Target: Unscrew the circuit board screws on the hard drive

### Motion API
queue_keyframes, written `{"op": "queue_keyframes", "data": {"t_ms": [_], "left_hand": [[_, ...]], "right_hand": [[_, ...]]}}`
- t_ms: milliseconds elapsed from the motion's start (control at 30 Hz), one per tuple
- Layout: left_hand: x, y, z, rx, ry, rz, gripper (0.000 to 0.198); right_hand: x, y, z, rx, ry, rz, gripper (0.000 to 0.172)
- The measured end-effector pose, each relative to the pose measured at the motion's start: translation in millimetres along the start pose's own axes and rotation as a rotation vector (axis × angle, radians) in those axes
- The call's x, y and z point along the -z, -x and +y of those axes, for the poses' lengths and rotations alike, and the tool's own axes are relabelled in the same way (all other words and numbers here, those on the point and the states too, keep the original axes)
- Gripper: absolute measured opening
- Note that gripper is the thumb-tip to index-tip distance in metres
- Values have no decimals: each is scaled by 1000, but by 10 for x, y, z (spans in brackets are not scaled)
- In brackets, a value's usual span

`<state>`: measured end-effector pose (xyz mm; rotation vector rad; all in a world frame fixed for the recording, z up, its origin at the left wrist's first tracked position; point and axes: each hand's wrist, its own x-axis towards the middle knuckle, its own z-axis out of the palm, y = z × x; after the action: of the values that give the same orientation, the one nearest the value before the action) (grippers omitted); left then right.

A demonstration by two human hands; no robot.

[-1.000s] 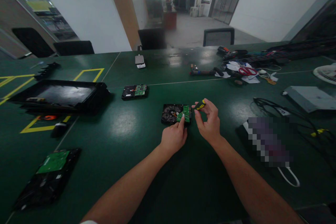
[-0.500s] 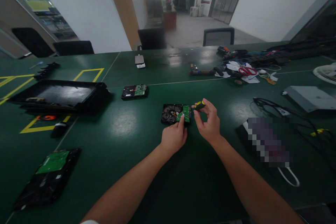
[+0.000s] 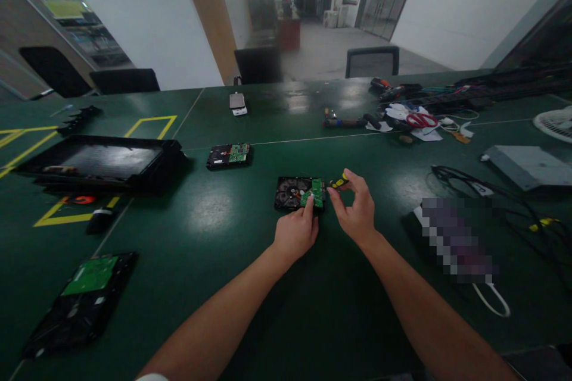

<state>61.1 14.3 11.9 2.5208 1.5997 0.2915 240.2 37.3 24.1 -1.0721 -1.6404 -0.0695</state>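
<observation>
A black hard drive (image 3: pixel 290 193) with a green circuit board lies on the green table in front of me. My left hand (image 3: pixel 295 234) steadies it from the near side, the index fingertip pressed on the board and the other fingers curled at its near edge. Just right of the drive, my right hand (image 3: pixel 357 205) pinches a small yellow-and-black screwdriver (image 3: pixel 340 182) between thumb and fingers. The handle tilts up to the right, and its tip is too small to make out at the board's right end.
Another hard drive (image 3: pixel 230 156) lies farther back, and a third (image 3: pixel 80 303) is at the near left. A black plastic casing (image 3: pixel 107 161) stands left. To the right are a pixelated object (image 3: pixel 456 241), black cables (image 3: pixel 456 175) and a grey metal box (image 3: pixel 527 166); tools and wires clutter the back right.
The screwdriver handle has turned slightly in my right hand's fingers, and the fingertips have shifted a little. My left hand and the hard drive stay in place.
</observation>
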Motion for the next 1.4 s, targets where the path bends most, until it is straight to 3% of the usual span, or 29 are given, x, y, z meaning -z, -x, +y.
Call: {"op": "queue_keyframes", "data": {"t_ms": [200, 467, 633, 833, 1033, 1233, 1400], "left_hand": [[-2, -2, -7, 1, 4, -11, 61], [-9, 2, -10, -7, 3, -5, 62], [-5, -5, -3, 7, -1, -27, 63], [14, -2, 5, 24, 2, -38, 62], [27, 7, 5, 26, 5, -34, 62], [24, -2, 10, 31, -8, -39, 62], [16, 0, 0, 18, -23, -31, 64]], "right_hand": [[-2, 1, -1, -1, -45, -61, 67], [9, -1, 1, 18, -3, -19, 68], [-17, 15, -10, -44, -88, -73, 66], [-29, 44, 29, -32, -30, -16, 69], [-27, 38, 23, -58, -97, -58, 66], [-18, 43, 7, -20, 27, 4, 66], [-1, 28, -17, -39, -50, -69, 67]]}}
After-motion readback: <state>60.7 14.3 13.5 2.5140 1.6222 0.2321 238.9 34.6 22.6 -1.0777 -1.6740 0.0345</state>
